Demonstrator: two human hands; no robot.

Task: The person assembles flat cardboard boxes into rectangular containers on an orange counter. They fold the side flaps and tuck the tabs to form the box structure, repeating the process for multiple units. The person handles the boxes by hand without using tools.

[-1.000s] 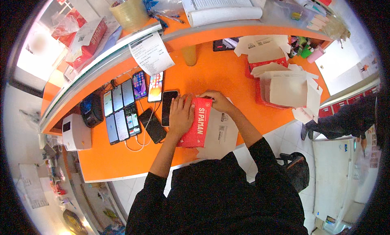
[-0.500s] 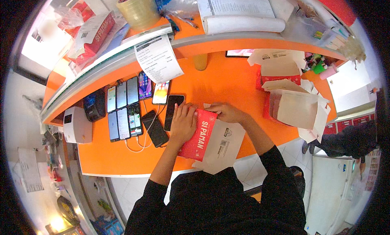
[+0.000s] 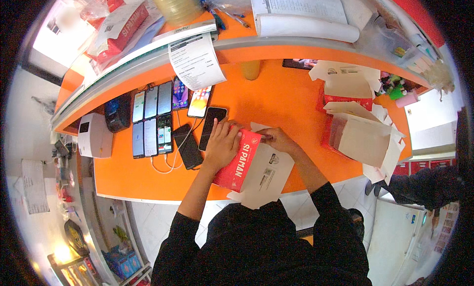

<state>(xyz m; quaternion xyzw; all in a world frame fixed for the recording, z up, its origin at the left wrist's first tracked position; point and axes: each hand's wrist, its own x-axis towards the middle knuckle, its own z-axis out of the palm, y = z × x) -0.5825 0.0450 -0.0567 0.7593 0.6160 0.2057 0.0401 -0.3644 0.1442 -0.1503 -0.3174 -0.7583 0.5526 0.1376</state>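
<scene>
A red and white cardboard food box lies in front of me near the table's front edge, its white lid flap folded out toward my right and toward me. Across its left side rests my left hand, fingers bent over the red edge and holding it. At the far right corner my right hand has its fingers curled onto the cardboard, its fingertips partly hidden by the box. A small white flap sticks up just beyond that hand. Close to my left fingertips lies a dark phone.
Several phones with cables lie on the orange table at the left, beside a small white printer. Open boxes stand at the right. A paper receipt hangs from the shelf. Another person's dark sleeve shows at right.
The view has shifted a little, and the box has turned slightly. More of the white flap beyond my right hand shows now. Both hands stay on the box.
</scene>
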